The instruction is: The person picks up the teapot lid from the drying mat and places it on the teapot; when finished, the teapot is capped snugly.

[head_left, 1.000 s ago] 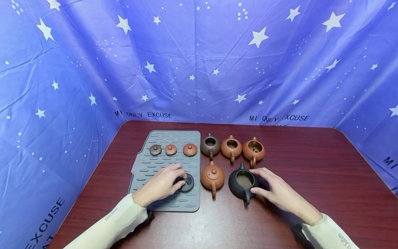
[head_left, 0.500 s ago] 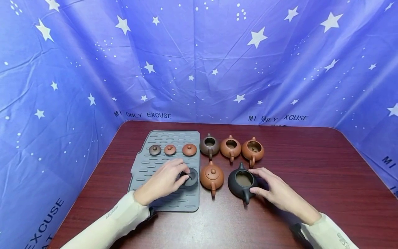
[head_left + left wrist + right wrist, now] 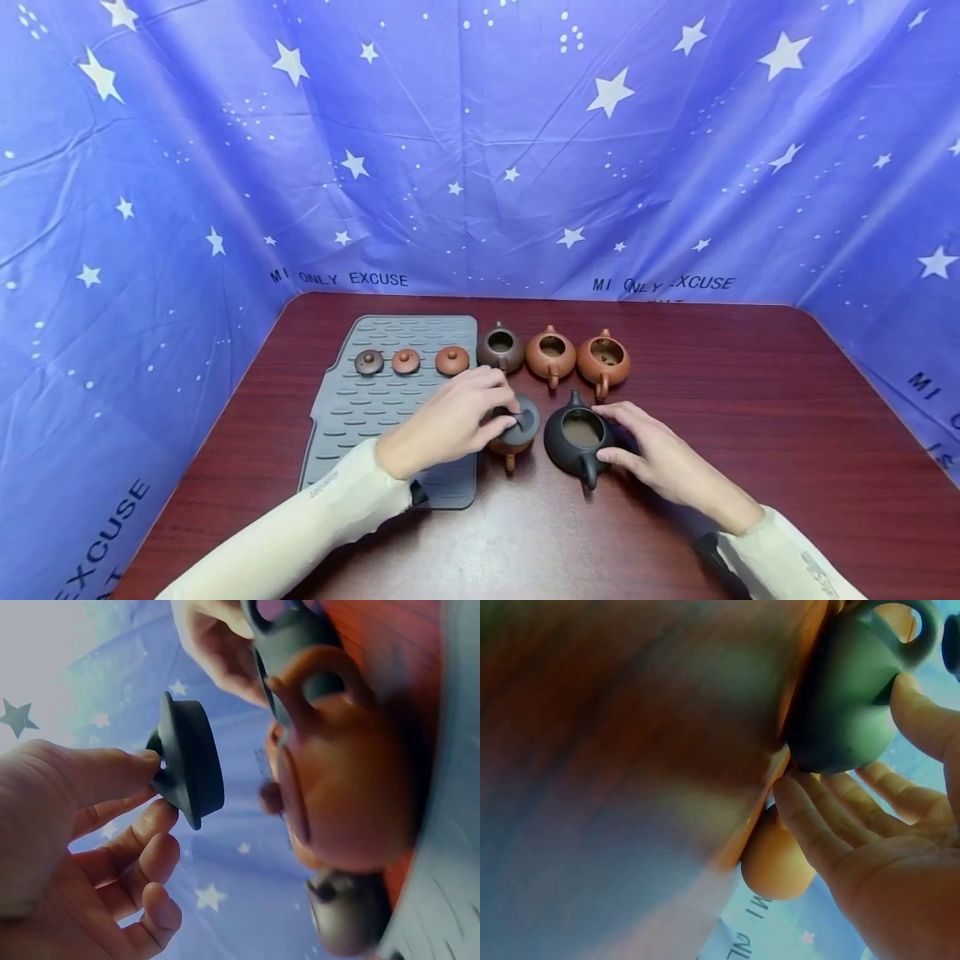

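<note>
In the head view my left hand [image 3: 461, 421] pinches a black lid [image 3: 527, 423] by its knob, over the orange-brown teapot [image 3: 512, 463] that has its own lid on. The left wrist view shows air between the pinched lid [image 3: 192, 761] and that teapot [image 3: 360, 787]. My right hand [image 3: 660, 458] rests against the right side of the lidless black teapot [image 3: 562, 454], its fingers fairly straight. In the right wrist view the thumb touches the black teapot [image 3: 847, 697] near the handle, and the other fingers lie along its side.
Behind stand three lidless teapots: a dark brown one [image 3: 487, 357], an orange-brown one [image 3: 536, 358] and another orange-brown one [image 3: 588, 358]. Three small lids, one dark [image 3: 368, 362] and two orange, lie on the grey mat [image 3: 352, 433]. A starry blue curtain [image 3: 465, 242] hangs behind the table.
My left hand has lifted the black lid off the grey mat and carried it right, over the lidded orange-brown teapot. My right hand has stayed at the black teapot.
</note>
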Demonstrator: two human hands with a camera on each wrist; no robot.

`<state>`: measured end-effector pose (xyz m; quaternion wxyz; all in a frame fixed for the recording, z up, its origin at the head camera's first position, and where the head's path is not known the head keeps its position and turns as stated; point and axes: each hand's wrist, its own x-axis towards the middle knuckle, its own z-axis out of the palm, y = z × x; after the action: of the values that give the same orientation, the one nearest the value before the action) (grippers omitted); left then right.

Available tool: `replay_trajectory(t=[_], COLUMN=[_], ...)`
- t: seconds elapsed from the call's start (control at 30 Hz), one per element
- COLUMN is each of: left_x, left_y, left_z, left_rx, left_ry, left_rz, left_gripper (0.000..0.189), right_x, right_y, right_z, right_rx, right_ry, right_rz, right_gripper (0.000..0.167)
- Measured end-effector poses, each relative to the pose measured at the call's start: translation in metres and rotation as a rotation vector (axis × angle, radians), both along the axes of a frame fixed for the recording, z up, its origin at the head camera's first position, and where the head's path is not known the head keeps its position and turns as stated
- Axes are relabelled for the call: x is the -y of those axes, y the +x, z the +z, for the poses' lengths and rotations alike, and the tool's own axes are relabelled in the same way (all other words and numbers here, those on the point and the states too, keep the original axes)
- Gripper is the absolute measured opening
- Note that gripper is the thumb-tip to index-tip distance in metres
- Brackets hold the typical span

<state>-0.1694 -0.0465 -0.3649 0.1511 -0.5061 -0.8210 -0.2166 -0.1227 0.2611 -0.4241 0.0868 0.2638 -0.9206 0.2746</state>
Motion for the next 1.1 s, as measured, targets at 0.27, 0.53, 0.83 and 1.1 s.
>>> replay_trajectory(t=[0.27, 0.53, 0.83, 1.1], left_x=[-0.04, -0.075, -0.094, -0.101], left_y=[-0.003, 0.001, -0.002, -0.006], left_z=[0.001, -0.005, -0.009, -0.009], left_rx=[-0.06, -0.083, -0.061, 0.003], left_ry=[-0.091, -0.224, -0.289, -0.29], left_rz=[0.015, 0.094, 0.138, 0.157], left_gripper=[0.005, 0.006, 0.004, 0.005], right_x=[0.0, 0.001, 0.0, -0.001], right_y=[0.0, 0.0, 0.001, 0.001], right_z=[0.001, -0.001, -0.001, -0.001], right_rx=[-0.007, -0.009, -0.012, 0.006], right_ry=[0.001, 0.002, -0.012, -0.006], right_rz=[0.006, 0.009, 0.04, 0.027], right_gripper=[0.048, 0.049, 0.054, 0.054])
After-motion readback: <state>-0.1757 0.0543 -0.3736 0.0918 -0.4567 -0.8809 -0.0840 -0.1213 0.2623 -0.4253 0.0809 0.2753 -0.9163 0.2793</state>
